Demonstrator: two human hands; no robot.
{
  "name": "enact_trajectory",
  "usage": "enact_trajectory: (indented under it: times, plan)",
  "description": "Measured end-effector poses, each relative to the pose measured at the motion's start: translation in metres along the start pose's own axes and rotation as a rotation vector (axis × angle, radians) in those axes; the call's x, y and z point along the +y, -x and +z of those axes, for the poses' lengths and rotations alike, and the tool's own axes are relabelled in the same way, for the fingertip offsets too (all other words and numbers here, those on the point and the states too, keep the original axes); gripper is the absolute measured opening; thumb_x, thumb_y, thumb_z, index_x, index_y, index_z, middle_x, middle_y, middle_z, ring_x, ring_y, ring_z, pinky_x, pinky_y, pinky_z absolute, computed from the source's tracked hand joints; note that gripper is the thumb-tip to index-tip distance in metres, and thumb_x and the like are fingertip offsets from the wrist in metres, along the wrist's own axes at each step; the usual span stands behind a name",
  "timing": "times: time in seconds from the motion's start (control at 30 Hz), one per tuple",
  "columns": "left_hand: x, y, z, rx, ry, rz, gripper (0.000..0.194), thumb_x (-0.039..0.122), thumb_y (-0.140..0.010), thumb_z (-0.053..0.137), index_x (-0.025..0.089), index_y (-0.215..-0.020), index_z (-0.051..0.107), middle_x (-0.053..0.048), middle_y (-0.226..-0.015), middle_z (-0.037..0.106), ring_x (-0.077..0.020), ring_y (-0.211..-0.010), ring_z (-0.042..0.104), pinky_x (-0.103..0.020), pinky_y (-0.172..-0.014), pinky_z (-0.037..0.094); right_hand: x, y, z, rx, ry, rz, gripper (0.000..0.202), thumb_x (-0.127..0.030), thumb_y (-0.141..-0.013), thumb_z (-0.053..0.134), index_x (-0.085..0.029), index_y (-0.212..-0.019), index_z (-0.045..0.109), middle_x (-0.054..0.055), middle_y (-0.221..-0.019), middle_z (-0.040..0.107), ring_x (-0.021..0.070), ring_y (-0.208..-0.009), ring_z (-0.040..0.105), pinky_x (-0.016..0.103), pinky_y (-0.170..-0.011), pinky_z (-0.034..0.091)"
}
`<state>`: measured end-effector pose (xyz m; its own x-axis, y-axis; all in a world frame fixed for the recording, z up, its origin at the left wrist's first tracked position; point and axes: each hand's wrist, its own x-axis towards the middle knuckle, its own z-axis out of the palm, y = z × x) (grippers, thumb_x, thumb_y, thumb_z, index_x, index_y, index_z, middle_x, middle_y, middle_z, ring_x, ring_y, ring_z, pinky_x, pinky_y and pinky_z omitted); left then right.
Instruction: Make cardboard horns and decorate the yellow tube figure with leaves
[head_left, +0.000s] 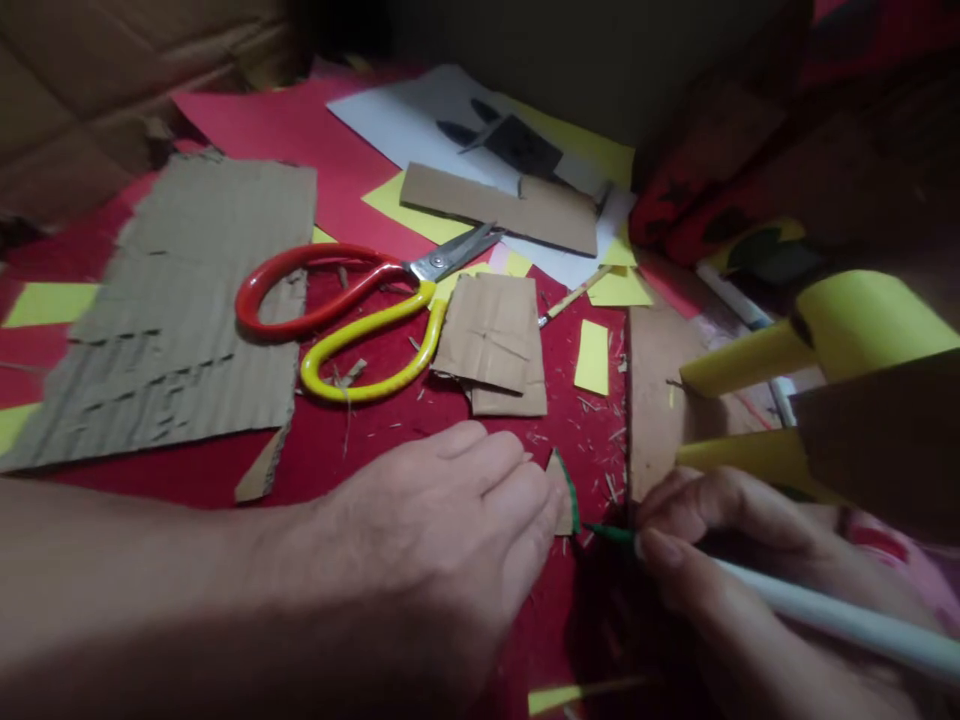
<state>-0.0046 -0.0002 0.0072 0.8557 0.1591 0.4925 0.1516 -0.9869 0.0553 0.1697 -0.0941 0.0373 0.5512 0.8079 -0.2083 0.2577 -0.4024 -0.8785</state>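
Note:
My left hand [457,520] lies over a small cut piece of cardboard [564,492], its fingers curled down and holding it on the red surface. A green line runs along the curved right edge of that piece; its left part is hidden under my fingers. In my right hand [720,560] is a green felt-tip pen [832,610] with a white barrel. Its green tip points left, close to the green edge; I cannot tell if they touch. Scissors [442,265] with one red and one yellow handle lie beyond my left hand, blades partly apart.
A large corrugated cardboard sheet [202,290] lies at left. Small cardboard pieces [495,330] are stacked beside the scissors. A cardboard strip [510,210] rests on coloured paper farther back. At right, yellow paper tubes [750,358] stand on a cardboard base [652,400]. Scraps litter the red surface.

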Motion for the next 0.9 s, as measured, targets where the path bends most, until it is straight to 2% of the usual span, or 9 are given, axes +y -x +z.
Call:
enact_trajectory:
  times: [0.13,0.23,0.33,0.47,0.63,0.73,0.9]
  plan:
    - [0.004,-0.003,-0.009,-0.056,-0.012,-0.040,0.047,0.008,-0.097,0.020,0.008,-0.106,0.066,-0.009,-0.087,0.071,-0.0230,-0.073,0.061,-0.040,-0.069,0.048,0.001,-0.003,-0.003,-0.098,-0.028,-0.013,0.020,-0.034,-0.069,0.072,-0.023,-0.057,0.061,0.001,-0.052,0.062,0.0130,-0.038,0.054,0.019,-0.034,0.041]
    - [0.005,-0.002,-0.011,-0.045,-0.026,-0.062,0.047,0.010,-0.099,0.018,0.008,-0.110,0.064,-0.009,-0.088,0.071,-0.0236,-0.075,0.061,-0.041,-0.071,0.048,-0.001,-0.002,-0.003,-0.078,-0.065,0.024,0.020,-0.035,-0.066,0.074,-0.024,-0.056,0.060,-0.001,-0.049,0.059,0.0140,-0.039,0.055,0.019,-0.035,0.041]
    - [0.006,0.000,-0.009,-0.037,-0.019,-0.040,0.047,0.010,-0.099,0.019,0.009,-0.105,0.066,-0.008,-0.084,0.070,-0.0228,-0.070,0.060,-0.041,-0.067,0.047,-0.001,-0.001,-0.002,-0.055,-0.098,0.084,0.022,-0.038,-0.065,0.074,-0.025,-0.057,0.058,-0.004,-0.043,0.052,0.0150,-0.037,0.054,0.022,-0.035,0.043]
    - [0.006,-0.001,-0.008,0.001,-0.041,-0.071,0.048,0.007,-0.099,0.020,0.012,-0.095,0.067,-0.007,-0.081,0.070,-0.0222,-0.073,0.060,-0.039,-0.065,0.045,0.005,-0.003,-0.005,-0.124,-0.109,0.073,0.021,-0.039,-0.070,0.072,-0.026,-0.060,0.059,-0.002,-0.045,0.057,0.0159,-0.038,0.055,0.023,-0.036,0.044]
    - [0.010,0.000,-0.009,0.027,-0.029,-0.110,0.044,0.011,-0.101,0.023,0.015,-0.095,0.067,-0.004,-0.079,0.068,-0.0214,-0.074,0.059,-0.038,-0.066,0.043,0.013,-0.005,-0.010,-0.135,-0.078,-0.024,0.019,-0.038,-0.075,0.068,-0.025,-0.063,0.061,0.000,-0.054,0.062,0.0152,-0.041,0.055,0.022,-0.035,0.041]
    - [0.013,0.001,-0.006,0.040,-0.023,-0.093,0.045,0.009,-0.101,0.024,0.016,-0.088,0.067,-0.003,-0.075,0.066,-0.0206,-0.073,0.058,-0.038,-0.068,0.043,0.014,-0.004,-0.010,-0.097,0.025,-0.154,0.018,-0.030,-0.076,0.067,-0.024,-0.060,0.061,0.000,-0.057,0.064,0.0127,-0.041,0.054,0.019,-0.035,0.040]
    - [0.017,0.001,-0.002,0.093,-0.049,-0.145,0.049,0.008,-0.102,0.023,0.016,-0.081,0.067,-0.003,-0.074,0.065,-0.0212,-0.075,0.057,-0.039,-0.068,0.041,0.009,-0.006,-0.009,-0.089,0.203,-0.335,0.018,-0.022,-0.079,0.063,-0.024,-0.060,0.060,-0.001,-0.055,0.066,0.0112,-0.041,0.056,0.016,-0.036,0.042]
